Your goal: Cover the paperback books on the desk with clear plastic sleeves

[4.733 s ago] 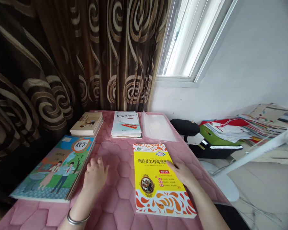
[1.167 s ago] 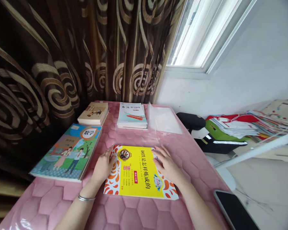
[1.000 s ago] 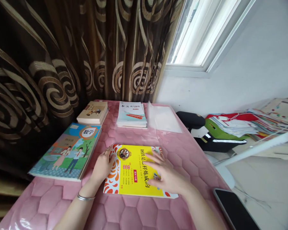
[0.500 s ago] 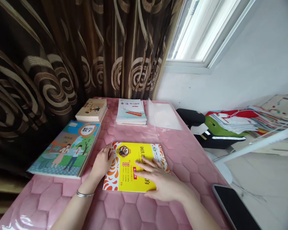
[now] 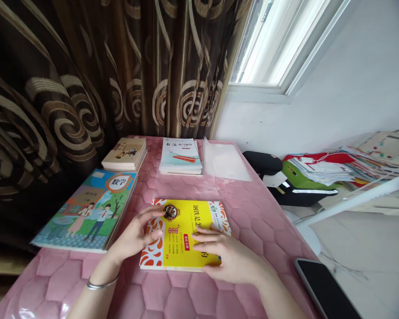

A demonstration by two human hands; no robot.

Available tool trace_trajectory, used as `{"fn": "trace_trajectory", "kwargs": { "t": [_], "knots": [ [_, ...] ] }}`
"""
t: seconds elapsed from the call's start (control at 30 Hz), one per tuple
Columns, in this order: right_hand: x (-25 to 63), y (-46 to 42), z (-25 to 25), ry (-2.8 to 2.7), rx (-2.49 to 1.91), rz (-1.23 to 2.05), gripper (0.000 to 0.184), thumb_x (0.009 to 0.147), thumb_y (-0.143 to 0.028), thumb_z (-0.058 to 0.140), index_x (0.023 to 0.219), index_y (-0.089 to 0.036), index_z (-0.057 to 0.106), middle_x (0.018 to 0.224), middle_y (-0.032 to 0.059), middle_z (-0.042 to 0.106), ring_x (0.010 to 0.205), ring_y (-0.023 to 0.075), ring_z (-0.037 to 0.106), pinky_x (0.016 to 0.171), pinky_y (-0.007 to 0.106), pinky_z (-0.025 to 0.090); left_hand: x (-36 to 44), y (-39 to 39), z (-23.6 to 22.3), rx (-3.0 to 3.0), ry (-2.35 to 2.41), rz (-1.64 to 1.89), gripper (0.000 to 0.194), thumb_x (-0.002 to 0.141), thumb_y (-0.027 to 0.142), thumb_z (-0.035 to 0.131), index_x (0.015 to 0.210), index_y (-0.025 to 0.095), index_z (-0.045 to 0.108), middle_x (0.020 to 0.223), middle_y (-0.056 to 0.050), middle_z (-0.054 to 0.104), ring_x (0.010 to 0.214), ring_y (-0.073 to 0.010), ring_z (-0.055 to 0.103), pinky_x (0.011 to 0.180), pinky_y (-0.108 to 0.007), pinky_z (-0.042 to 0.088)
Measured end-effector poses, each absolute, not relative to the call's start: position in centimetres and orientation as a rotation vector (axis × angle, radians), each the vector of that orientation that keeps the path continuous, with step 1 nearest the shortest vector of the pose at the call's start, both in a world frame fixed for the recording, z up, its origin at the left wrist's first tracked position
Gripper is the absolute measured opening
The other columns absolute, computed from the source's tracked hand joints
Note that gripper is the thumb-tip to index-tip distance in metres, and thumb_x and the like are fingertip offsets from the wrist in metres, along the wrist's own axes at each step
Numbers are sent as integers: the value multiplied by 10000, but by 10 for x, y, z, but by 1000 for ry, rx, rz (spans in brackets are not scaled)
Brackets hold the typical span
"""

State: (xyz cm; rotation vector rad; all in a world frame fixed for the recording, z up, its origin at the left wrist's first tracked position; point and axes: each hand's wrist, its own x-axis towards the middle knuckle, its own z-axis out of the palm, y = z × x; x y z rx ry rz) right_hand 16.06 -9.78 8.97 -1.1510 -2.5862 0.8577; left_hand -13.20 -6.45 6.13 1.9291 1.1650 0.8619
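A yellow book (image 5: 188,217) with red-and-white patterned edges lies flat on the pink quilted tabletop (image 5: 173,292), under a clear cover. My left hand (image 5: 138,232) is at the book's left edge, thumb and fingers apart over the patterned border; a silver bangle circles that wrist. My right hand (image 5: 224,257) rests on the right part of the cover with its fingers spread, hiding some of the title. Neither hand grips the book.
A stack of mathematics textbooks (image 5: 86,212) lies at the left, with small tan books (image 5: 124,153) behind it. Calligraphy books (image 5: 181,157) and clear plastic sleeves (image 5: 226,161) lie at the back. A phone (image 5: 326,288) is at the right edge.
My left hand has shifted from the book's upper left edge onto its left border, with thumb and fingers spread. My right hand has moved slightly right on the cover.
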Motion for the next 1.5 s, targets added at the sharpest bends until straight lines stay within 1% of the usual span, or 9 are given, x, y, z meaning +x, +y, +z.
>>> {"fn": "trace_trajectory", "kwargs": {
  "t": [0.27,0.43,0.57,0.7,0.9,1.03,1.13,1.37,1.5],
  "knots": [
    [168,-100,94,-2467,-1163,696,275,893,-243,529,1077,-273,732,1065,25,745,972,203,699,859,323,541,-144,-76,79,1632,798,688,579,614,642,752,1048,261,705,1317,-108,586,1235,-311,527,1031,-451,417],
    [169,-99,101,-2461,-1315,363,317,968,-285,428,897,-265,737,778,11,749,672,173,690,592,251,465,-138,-73,73,1561,923,768,439,731,576,683,957,203,727,1041,-109,712,994,-278,643,872,-375,500],
    [165,-91,106,-2385,-1456,101,346,983,-276,411,784,-232,690,688,20,707,611,172,652,549,263,425,-123,-66,52,1433,1168,946,392,753,549,666,790,160,692,747,-61,711,692,-203,630,643,-284,494],
    [150,-86,109,-2210,-1420,-304,282,961,-200,418,1014,-219,694,1028,89,723,918,241,657,807,385,489,-111,-60,40,1293,1259,1163,425,689,574,711,801,170,642,690,-34,689,619,-185,607,588,-273,483],
    [101,-85,97,-2292,-1074,-493,415,926,-117,440,1278,-281,588,1374,36,567,1335,266,412,1109,518,301,-104,-57,39,1193,1324,1273,511,671,665,673,817,183,592,693,-24,674,601,-176,613,559,-266,490],
    [78,-75,70,-2408,-1128,-371,456,942,-271,509,1393,-322,468,1515,22,400,1411,304,301,1127,582,244,-103,-55,32,1308,1418,1326,442,745,616,641,831,190,561,641,17,624,542,-140,564,505,-237,457],
    [75,-70,51,-2392,-1231,-321,546,939,-338,521,1459,-365,358,1555,-3,320,1419,331,280,1115,590,250,-105,-53,29,1388,1434,1363,396,820,567,572,954,195,562,787,-21,683,673,-169,637,612,-268,515],
    [76,-73,37,-2327,-1275,-341,529,950,-409,475,1464,-354,364,1538,4,351,1388,367,328,1102,610,229,-129,-25,21,1269,1870,1468,249,842,386,493,928,167,575,974,-120,694,949,-254,666,881,-398,509],
    [74,-74,38,-2322,-1295,-309,527,950,-415,471,1463,-365,362,1528,10,373,1387,364,335,1105,603,227,-127,22,25,1259,1902,1245,83,815,202,533,847,156,593,843,-83,705,933,-259,683,803,-351,527]
  ]
}}
